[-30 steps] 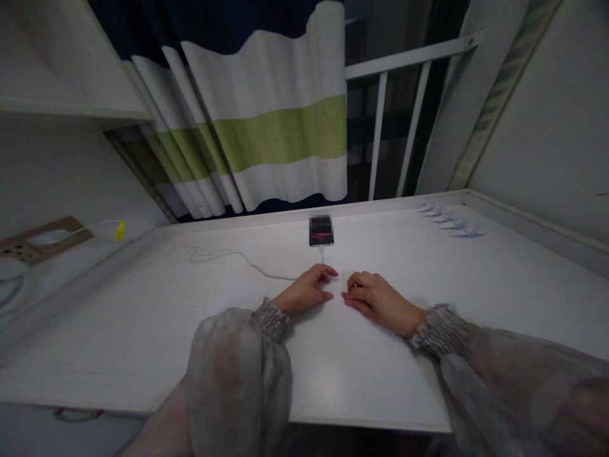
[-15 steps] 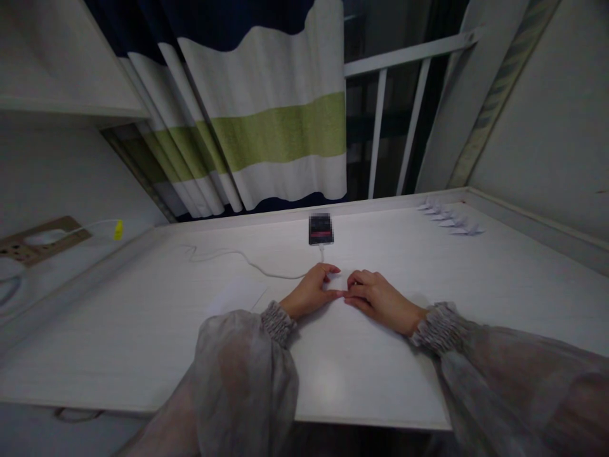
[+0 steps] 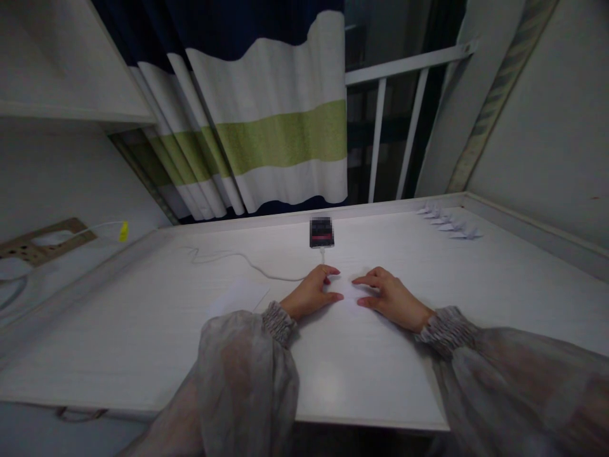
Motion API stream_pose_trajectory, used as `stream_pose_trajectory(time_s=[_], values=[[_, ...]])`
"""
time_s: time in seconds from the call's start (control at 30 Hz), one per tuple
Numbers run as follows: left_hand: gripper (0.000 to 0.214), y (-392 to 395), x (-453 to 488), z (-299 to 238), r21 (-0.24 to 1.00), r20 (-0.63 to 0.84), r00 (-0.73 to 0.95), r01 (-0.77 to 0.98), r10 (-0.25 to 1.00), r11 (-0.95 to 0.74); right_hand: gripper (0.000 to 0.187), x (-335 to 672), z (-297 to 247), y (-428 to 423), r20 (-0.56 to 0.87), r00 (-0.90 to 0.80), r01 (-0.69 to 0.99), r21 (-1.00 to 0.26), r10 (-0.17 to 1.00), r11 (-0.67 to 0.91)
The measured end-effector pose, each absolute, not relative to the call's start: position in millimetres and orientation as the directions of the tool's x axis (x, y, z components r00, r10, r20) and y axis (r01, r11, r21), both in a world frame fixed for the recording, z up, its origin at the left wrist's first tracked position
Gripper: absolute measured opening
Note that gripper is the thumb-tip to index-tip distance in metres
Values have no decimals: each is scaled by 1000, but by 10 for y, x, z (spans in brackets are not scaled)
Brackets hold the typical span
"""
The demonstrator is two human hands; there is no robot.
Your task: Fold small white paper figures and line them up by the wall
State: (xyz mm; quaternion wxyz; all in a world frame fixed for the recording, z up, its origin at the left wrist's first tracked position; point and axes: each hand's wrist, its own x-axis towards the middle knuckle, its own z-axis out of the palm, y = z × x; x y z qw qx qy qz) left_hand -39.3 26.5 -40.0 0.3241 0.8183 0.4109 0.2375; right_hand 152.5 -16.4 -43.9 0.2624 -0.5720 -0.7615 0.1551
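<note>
Two bare hands: apart from each other over the desk, facing across a narrow gap, cuffs of sheer grey gathered sleeves [image 3: 276, 322] at both wrists.
Left hand [image 3: 311, 293]: thumb and forefinger parted, tips toward the gap; grip on paper cannot be told.
Right hand [image 3: 397, 301]: thumb below, fingers above, tips separated; contact with paper likewise unclear.
Small pale paper piece [image 3: 351, 292]: in the gap between the hands, on the desk; outline faint against the white surface.
Dark-screened rectangular phone [image 3: 322, 233]: lying beyond the left hand, near the desk's back edge, screen pixelated.
Thin white cable [image 3: 247, 257]: joined to the phone's near end, passing by the left hand, trailing leftward.
Flat white paper sheet [image 3: 233, 297]: left of the left wrist.
Pointed white folded-paper figures [image 3: 450, 222]: slanting row, far right corner.
White wood-grained desk [image 3: 371, 381]: beneath all of these.
</note>
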Motion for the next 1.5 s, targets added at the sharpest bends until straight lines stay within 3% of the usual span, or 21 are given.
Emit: stream_pose_trajectory(time_s=[0.13, 0.33, 0.47, 0.57, 0.63, 0.7, 0.87, 1.0, 1.27, 1.5], values=[[47, 251, -396, -384, 717, 137, 563, 511, 815, -474, 41, 1601, -391, -180, 184, -164, 842, -485, 969, 235], [45, 267, -411, -417, 713, 161, 579, 492, 800, -500, 42, 1686, -356, -145, 108, -216, 824, -513, 970, 241], [43, 298, -435, -474, 710, 212, 600, 448, 772, -544, 34, 1796, -353, -80, 119, -372, 662, -660, 920, 354], [42, 316, -443, -498, 713, 226, 598, 436, 769, -549, 31, 1820, -322, -46, 51, -363, 525, -814, 930, 249], [42, 320, -442, -495, 720, 220, 596, 435, 772, -541, 29, 1781, -312, -38, 54, -303, 502, -839, 952, 207], [43, 318, -437, -483, 724, 217, 594, 435, 774, -536, 27, 1712, -320, -42, 96, -277, 550, -800, 956, 240], [42, 298, -428, -454, 713, 252, 577, 431, 777, -552, 19, 1544, -361, -92, 267, -292, 731, -557, 918, 394], [36, 269, -415, -437, 689, 296, 574, 426, 764, -587, 24, 1487, -337, -150, 243, -342, 790, -450, 908, 417], [22, 198, -345, -381, 576, 343, 578, 493, 740, -652, 18, 1422, -291, -228, 194, -305, 856, -373, 933, 357], [24, 161, -333, -347, 604, 275, 589, 509, 760, -613, 19, 1400, -275, -249, 186, -313, 798, -482, 932, 363]])
